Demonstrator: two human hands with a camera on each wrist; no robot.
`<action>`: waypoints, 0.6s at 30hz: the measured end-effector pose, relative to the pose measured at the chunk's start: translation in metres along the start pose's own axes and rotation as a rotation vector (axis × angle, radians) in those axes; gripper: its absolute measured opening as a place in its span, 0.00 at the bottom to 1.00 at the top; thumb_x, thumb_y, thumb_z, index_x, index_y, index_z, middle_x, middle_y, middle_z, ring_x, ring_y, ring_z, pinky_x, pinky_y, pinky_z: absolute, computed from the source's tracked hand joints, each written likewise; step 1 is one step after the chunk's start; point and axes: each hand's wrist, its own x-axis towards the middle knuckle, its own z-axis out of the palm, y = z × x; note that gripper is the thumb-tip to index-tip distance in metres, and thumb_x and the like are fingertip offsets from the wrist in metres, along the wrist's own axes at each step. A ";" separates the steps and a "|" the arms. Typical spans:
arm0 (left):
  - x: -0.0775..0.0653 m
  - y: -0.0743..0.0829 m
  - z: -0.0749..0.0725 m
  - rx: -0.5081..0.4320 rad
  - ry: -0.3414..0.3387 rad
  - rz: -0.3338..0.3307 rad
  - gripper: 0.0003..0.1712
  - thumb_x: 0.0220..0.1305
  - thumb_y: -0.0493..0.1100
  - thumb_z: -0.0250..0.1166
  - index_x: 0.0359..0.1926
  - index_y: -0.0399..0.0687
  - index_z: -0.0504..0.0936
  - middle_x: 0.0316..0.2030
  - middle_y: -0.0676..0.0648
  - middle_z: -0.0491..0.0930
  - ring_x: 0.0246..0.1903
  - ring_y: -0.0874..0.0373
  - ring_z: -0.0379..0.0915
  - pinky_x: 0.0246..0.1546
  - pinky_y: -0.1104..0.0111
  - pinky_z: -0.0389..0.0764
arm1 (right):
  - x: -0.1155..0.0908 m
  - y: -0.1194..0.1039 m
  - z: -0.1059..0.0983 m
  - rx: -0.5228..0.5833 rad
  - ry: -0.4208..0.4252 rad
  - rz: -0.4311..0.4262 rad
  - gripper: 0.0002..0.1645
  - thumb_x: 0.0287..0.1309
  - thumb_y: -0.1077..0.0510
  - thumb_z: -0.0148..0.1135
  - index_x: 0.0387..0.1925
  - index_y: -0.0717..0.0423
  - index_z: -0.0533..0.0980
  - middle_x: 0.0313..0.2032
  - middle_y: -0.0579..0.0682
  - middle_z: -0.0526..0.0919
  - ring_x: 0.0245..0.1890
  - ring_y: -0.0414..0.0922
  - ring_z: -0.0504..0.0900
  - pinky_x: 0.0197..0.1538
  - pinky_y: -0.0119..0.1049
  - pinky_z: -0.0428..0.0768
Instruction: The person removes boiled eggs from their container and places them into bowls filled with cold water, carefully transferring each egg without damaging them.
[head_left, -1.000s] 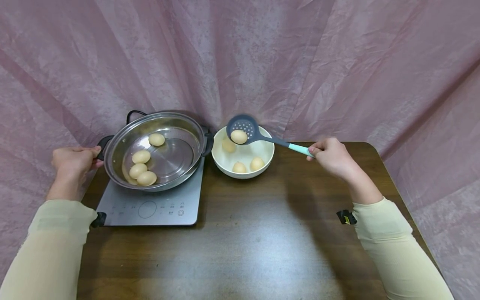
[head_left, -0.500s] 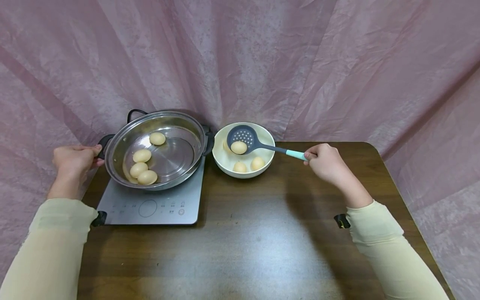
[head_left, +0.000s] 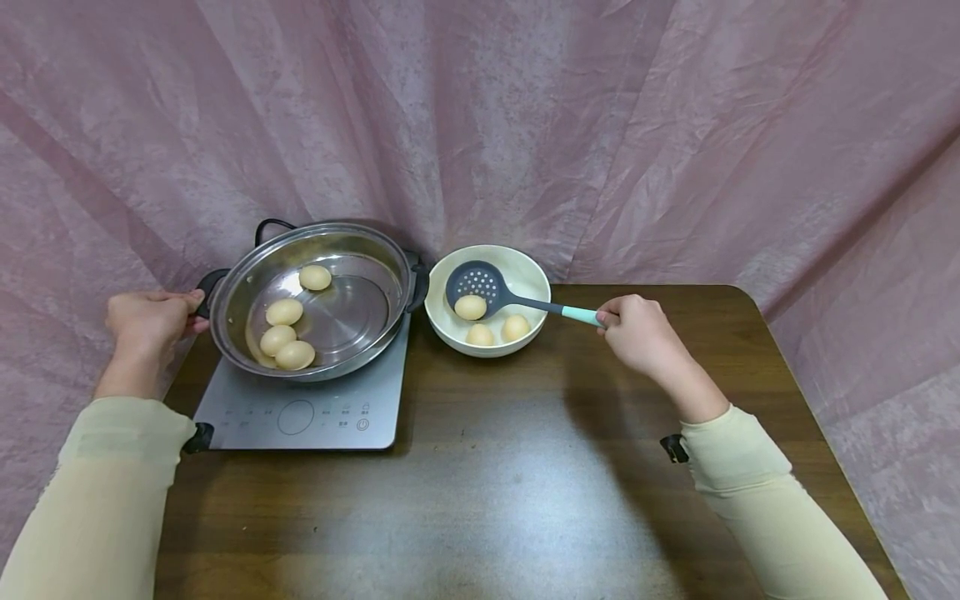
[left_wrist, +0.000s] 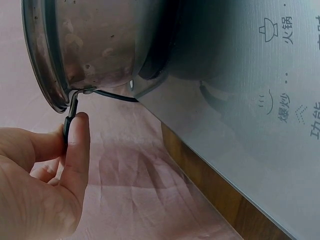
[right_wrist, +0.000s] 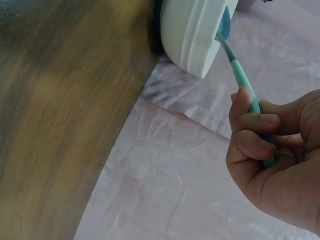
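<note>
Right-hand grip (head_left: pixel 641 333) holds a skimmer (head_left: pixel 495 290) bearing an egg (head_left: pixel 470 307) at a bowl's (head_left: pixel 528 277) mouth; left-hand grip (head_left: pixel 150 319) pinches a steel pot's (head_left: pixel 348 310) handle (head_left: pixel 209 287).

At eight o'clock the left hand (left_wrist: pixel 42 192) pinches a dark handle (left_wrist: pixel 68 125) on the side of a metal pot (left_wrist: pixel 97 45), itself at eleven. A grey cooktop (left_wrist: pixel 235 135) with printed symbols fills two to four; wood (left_wrist: pixel 220 192) shows at five, pink cloth (left_wrist: pixel 132 192) at seven.
</note>
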 end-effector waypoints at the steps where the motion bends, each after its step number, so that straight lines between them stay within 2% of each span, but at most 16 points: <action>1: 0.000 0.000 0.000 -0.004 -0.001 0.000 0.12 0.59 0.49 0.65 0.19 0.65 0.78 0.16 0.65 0.75 0.19 0.64 0.80 0.27 0.71 0.86 | 0.000 0.000 0.001 -0.004 0.006 -0.004 0.14 0.65 0.58 0.48 0.36 0.55 0.80 0.29 0.49 0.83 0.23 0.45 0.72 0.24 0.32 0.71; 14: -0.004 0.001 -0.001 0.004 -0.006 -0.004 0.12 0.58 0.51 0.65 0.19 0.67 0.78 0.16 0.65 0.75 0.19 0.65 0.81 0.26 0.71 0.85 | -0.002 -0.002 0.009 -0.077 0.088 -0.056 0.13 0.66 0.57 0.50 0.29 0.51 0.78 0.24 0.47 0.80 0.23 0.46 0.73 0.24 0.34 0.69; 18: -0.003 0.001 0.000 -0.021 -0.007 0.001 0.12 0.58 0.50 0.65 0.18 0.66 0.78 0.15 0.64 0.76 0.18 0.64 0.80 0.25 0.71 0.85 | -0.001 -0.004 0.011 -0.099 0.122 -0.085 0.13 0.66 0.58 0.50 0.27 0.51 0.77 0.23 0.47 0.78 0.23 0.47 0.72 0.25 0.35 0.69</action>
